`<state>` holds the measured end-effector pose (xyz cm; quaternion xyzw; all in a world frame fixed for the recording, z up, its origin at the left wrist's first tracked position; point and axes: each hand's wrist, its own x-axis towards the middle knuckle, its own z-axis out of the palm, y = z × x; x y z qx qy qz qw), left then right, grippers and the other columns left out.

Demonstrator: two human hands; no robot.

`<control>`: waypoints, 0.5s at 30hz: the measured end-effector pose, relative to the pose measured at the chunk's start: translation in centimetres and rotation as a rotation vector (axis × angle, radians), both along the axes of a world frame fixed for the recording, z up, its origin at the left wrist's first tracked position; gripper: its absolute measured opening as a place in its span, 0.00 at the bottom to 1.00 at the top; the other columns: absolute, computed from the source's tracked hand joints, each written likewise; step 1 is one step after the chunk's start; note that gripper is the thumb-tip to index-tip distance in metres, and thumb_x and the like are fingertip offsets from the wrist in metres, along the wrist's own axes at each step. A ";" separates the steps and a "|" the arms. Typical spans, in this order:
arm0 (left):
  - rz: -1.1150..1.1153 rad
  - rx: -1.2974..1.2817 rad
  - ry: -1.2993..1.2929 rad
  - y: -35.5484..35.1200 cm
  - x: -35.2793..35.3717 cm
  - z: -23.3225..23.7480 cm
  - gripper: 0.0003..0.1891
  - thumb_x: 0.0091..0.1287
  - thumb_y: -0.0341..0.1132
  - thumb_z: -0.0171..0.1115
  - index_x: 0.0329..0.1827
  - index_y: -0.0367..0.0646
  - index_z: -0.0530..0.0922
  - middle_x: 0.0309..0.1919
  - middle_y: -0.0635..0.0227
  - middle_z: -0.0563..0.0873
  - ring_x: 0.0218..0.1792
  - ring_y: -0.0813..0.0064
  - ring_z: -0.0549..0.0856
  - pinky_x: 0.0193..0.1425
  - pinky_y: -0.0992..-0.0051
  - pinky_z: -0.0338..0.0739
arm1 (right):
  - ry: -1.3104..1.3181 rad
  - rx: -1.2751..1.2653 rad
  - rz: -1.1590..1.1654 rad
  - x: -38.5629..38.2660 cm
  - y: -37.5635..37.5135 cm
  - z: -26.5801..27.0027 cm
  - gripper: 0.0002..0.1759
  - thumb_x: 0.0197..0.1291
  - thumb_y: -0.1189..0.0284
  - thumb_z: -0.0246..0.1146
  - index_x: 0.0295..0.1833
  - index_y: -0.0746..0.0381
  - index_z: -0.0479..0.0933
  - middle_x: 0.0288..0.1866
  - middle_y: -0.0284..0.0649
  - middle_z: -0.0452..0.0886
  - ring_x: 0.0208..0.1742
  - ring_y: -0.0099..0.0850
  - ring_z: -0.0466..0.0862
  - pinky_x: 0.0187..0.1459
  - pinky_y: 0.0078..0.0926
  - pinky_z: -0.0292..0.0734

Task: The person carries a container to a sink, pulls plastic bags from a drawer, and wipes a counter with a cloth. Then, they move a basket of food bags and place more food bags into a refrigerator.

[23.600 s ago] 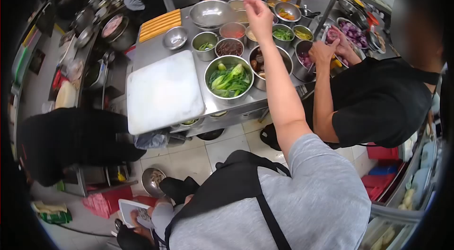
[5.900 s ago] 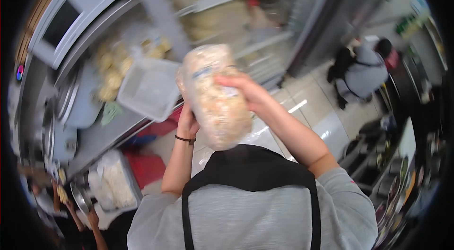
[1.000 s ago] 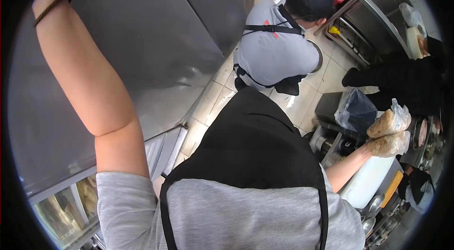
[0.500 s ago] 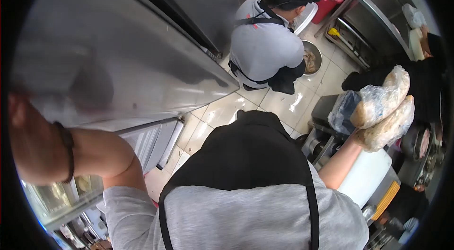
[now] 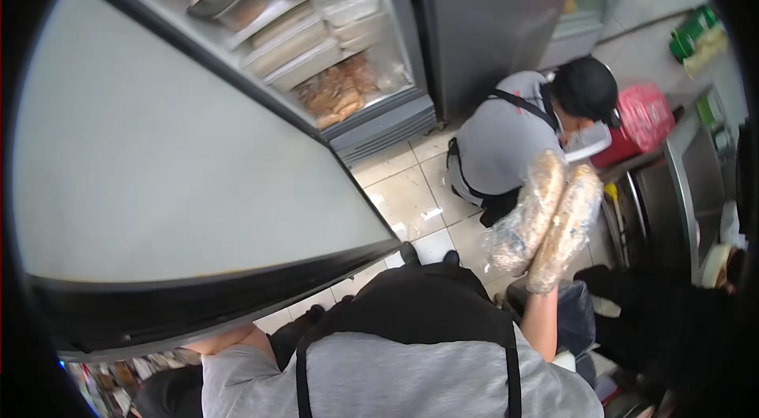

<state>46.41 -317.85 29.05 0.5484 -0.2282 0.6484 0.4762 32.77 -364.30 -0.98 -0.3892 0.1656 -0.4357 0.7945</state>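
Note:
Two long plastic-wrapped food packages, a left one (image 5: 538, 209) and a right one (image 5: 565, 232), are held up by my right arm in front of my chest. They look pale and lumpy; I cannot make out the food inside. My right hand is hidden beneath them, with only the forearm showing. At the left stands the wide-open fridge door (image 5: 190, 141), pale on its inner face. My left forearm goes behind that door's lower edge, which hides the hand.
The fridge (image 5: 379, 129) holds metal pots, stacked containers and a tray of brown food (image 5: 340, 94). A co-worker (image 5: 510, 133) crouches ahead beside a red bin (image 5: 624, 145). Another person in black (image 5: 672, 331) stands at the right, near a steel counter (image 5: 688, 189).
The fridge door has swung open, revealing the shelves. My left hand has gone out of sight behind it. The wrapped packages have shifted from the far right toward the middle.

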 end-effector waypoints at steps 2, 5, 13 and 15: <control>0.124 -0.049 0.018 2.7 -0.8 -0.1 0.16 0.65 0.40 0.51 0.46 0.35 0.77 0.51 0.54 0.76 0.42 0.74 0.77 0.44 0.80 0.71 | -0.048 0.154 0.270 4.4 1.3 0.6 0.33 0.54 0.54 0.58 0.61 0.61 0.64 0.56 0.42 0.71 0.55 0.36 0.74 0.58 0.34 0.69; 0.318 -0.102 0.075 7.2 0.1 0.2 0.18 0.65 0.42 0.50 0.46 0.35 0.77 0.50 0.53 0.76 0.44 0.72 0.77 0.47 0.78 0.70 | -0.079 0.375 0.611 11.2 3.8 1.5 0.33 0.53 0.54 0.58 0.61 0.61 0.63 0.56 0.43 0.71 0.55 0.37 0.74 0.58 0.35 0.69; 0.533 -0.429 0.145 16.4 1.6 1.8 0.23 0.65 0.49 0.48 0.46 0.35 0.76 0.49 0.51 0.77 0.51 0.68 0.77 0.56 0.72 0.68 | -0.137 0.678 1.088 21.7 10.1 3.6 0.36 0.51 0.53 0.59 0.62 0.61 0.62 0.57 0.44 0.71 0.56 0.38 0.74 0.58 0.37 0.70; 1.061 0.034 0.211 14.9 -1.3 3.1 0.23 0.67 0.46 0.45 0.50 0.32 0.72 0.52 0.49 0.74 0.54 0.63 0.74 0.58 0.69 0.67 | -0.147 0.701 1.144 22.1 10.5 4.0 0.36 0.51 0.53 0.60 0.62 0.61 0.62 0.57 0.45 0.71 0.56 0.38 0.74 0.58 0.38 0.70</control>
